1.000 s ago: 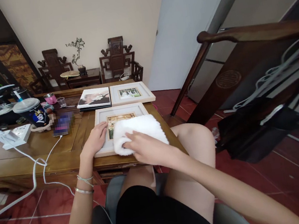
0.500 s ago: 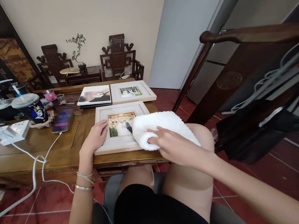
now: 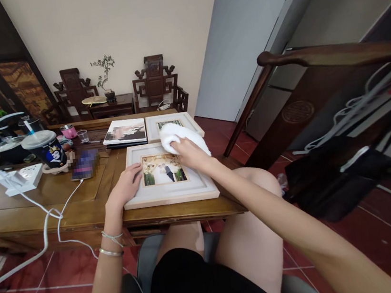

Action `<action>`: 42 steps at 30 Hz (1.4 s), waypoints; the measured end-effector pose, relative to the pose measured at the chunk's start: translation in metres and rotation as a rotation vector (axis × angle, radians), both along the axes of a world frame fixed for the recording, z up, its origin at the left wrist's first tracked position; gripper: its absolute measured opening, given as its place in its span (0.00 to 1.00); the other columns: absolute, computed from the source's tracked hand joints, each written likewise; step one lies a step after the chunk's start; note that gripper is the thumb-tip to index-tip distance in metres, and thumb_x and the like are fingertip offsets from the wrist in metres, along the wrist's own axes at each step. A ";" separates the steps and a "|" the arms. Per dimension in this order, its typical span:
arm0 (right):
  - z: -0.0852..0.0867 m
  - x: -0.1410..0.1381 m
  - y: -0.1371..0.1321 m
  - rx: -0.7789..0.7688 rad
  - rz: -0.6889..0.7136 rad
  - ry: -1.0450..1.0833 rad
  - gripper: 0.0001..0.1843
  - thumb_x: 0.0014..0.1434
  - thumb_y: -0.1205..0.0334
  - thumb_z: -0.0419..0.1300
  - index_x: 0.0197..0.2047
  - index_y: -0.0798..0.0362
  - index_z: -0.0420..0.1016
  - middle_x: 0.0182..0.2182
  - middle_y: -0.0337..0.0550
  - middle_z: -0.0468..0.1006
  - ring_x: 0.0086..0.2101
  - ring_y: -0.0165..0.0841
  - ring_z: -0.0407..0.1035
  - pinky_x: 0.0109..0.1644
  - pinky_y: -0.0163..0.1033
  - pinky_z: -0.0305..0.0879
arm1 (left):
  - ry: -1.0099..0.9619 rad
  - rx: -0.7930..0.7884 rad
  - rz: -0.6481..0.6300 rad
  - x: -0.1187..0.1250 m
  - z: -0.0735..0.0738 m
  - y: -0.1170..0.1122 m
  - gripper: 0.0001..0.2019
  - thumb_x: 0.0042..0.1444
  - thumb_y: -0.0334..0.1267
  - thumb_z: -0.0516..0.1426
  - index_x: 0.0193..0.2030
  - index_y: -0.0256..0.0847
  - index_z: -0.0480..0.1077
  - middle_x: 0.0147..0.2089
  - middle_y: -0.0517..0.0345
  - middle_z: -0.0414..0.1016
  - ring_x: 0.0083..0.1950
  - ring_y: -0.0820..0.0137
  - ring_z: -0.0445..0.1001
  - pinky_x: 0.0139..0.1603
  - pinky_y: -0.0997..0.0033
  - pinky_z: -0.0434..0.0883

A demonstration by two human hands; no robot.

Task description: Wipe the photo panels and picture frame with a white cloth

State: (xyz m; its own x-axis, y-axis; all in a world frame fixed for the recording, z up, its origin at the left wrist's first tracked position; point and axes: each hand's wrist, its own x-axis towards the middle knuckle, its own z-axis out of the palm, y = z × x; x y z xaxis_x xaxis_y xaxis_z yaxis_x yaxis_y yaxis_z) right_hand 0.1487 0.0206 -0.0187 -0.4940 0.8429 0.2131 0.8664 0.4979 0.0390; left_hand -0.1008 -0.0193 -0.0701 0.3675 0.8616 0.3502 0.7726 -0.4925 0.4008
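A pale wooden picture frame (image 3: 173, 200) lies flat near the table's front edge, with a wedding photo (image 3: 164, 170) inside its white border. On the frame's left side rests my left hand (image 3: 125, 184), its fingers laid along the border. My right hand (image 3: 192, 154) grips a bunched white fluffy towel (image 3: 183, 133) at the frame's far right corner. The towel covers that corner and overlaps part of a second frame (image 3: 194, 122) behind it. Its underside is hidden, as are some of my right fingertips.
Left of the second frame is a stack topped by a white-bordered photo (image 3: 125, 132). A phone (image 3: 84, 164) on a charging cable, a lidded cup (image 3: 46, 149) and a power strip (image 3: 25, 179) occupy the table's left. A wooden rack (image 3: 298, 109) with hanging bags stands right.
My right hand has carried the towel up and left, from the frame's near right side to its far right corner. More of the photo shows. My left hand stays on the frame.
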 end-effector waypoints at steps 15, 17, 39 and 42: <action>-0.001 -0.055 0.017 -0.030 0.144 -0.170 0.18 0.60 0.76 0.51 0.48 0.58 0.76 0.48 0.59 0.77 0.51 0.43 0.69 0.59 0.51 0.49 | -0.046 -0.035 0.044 -0.005 0.002 0.006 0.26 0.53 0.23 0.45 0.55 0.36 0.75 0.60 0.53 0.72 0.62 0.62 0.70 0.68 0.58 0.63; 0.003 -0.034 0.018 -0.056 0.086 -0.171 0.18 0.59 0.76 0.51 0.48 0.57 0.77 0.47 0.58 0.78 0.49 0.43 0.70 0.58 0.50 0.51 | -0.047 -0.037 0.046 -0.006 0.001 0.006 0.26 0.52 0.24 0.45 0.55 0.36 0.74 0.60 0.53 0.72 0.62 0.63 0.70 0.69 0.58 0.62; 0.039 0.033 -0.127 -0.331 0.079 -0.153 0.21 0.50 0.81 0.49 0.39 0.54 0.77 0.34 0.50 0.79 0.36 0.39 0.73 0.35 0.38 0.53 | -0.015 0.005 0.032 -0.004 -0.001 0.002 0.26 0.54 0.23 0.44 0.57 0.30 0.72 0.61 0.47 0.70 0.64 0.62 0.68 0.69 0.59 0.61; 0.038 0.027 -0.112 -0.316 -0.014 -0.111 0.23 0.51 0.80 0.49 0.46 0.55 0.75 0.37 0.52 0.79 0.36 0.39 0.73 0.34 0.38 0.53 | -0.018 0.001 0.031 -0.004 -0.002 0.002 0.27 0.54 0.23 0.44 0.57 0.29 0.72 0.61 0.46 0.70 0.64 0.63 0.68 0.69 0.59 0.61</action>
